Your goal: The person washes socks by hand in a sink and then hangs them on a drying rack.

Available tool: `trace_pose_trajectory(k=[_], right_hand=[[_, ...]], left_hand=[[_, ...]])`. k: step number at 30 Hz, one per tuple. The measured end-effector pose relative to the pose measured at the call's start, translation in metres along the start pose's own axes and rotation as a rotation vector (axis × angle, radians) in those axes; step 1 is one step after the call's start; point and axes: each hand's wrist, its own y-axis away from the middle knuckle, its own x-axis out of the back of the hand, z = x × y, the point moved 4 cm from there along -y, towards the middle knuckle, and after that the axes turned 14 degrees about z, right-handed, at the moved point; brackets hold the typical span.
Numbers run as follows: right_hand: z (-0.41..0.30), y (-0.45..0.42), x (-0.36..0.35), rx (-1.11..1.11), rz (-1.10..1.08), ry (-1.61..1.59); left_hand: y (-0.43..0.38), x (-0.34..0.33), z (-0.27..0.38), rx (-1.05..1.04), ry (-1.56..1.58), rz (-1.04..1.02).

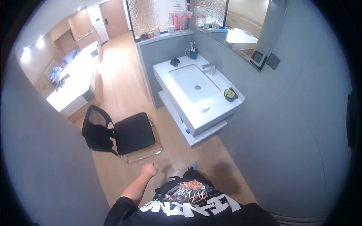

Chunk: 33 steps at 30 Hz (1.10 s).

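My left hand (150, 170) hangs low in front of me, its fingers curled into a loose fist with nothing visible in it. Nearest to it is a black office chair (134, 134) with a mesh back and a metal sled frame. My right hand is out of view; only a bit of that arm shows beside my shirt. Ahead stands a white washbasin counter (215, 114) with a sunken basin (186, 80) and a chrome faucet (212, 69). On its near end sits a small white round container (204, 106). A black and yellow-green item (231, 94) lies by the wall.
A dark mug (193, 53) with toothbrushes and small black objects (175, 62) occupy the counter's far end. Large plastic bottles (178, 18) stand on the ledge before textured glass. A mirror (243, 31) hangs right. A bed (72, 89) and wooden door (113, 19) lie beyond.
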Motion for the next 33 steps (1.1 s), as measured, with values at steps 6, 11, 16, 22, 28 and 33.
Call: trace_pose_trajectory(k=[6, 11, 16, 22, 28, 33], right_hand=[[-0.22, -0.106, 0.178, 0.126, 0.233, -0.638], [-0.326, -0.114, 0.25, 0.258, 0.322, -0.884], [-0.304, -0.165, 0.234, 0.313, 0.5, -0.291], [-0.256, -0.154, 0.196, -0.542, 0.733, -0.48], [-0.289, -0.014, 0.055, 0.136, 0.05, 0.386], [-0.587, 0.019, 0.12, -0.344, 0.118, -0.4]], left_hand=[[-0.14, 0.053, 0.065, 0.03, 0.062, -0.113], [-0.239, 0.137, 0.144, -0.082, 0.022, 0.243], [-0.409, 0.163, 0.194, -0.17, 0.09, 0.249], [-0.676, 0.232, 0.298, -0.627, -0.132, 0.483], [-0.853, 0.218, 0.377, -1.152, -0.307, 0.29], [-0.871, 0.23, 0.413, -1.195, -0.343, -0.136]])
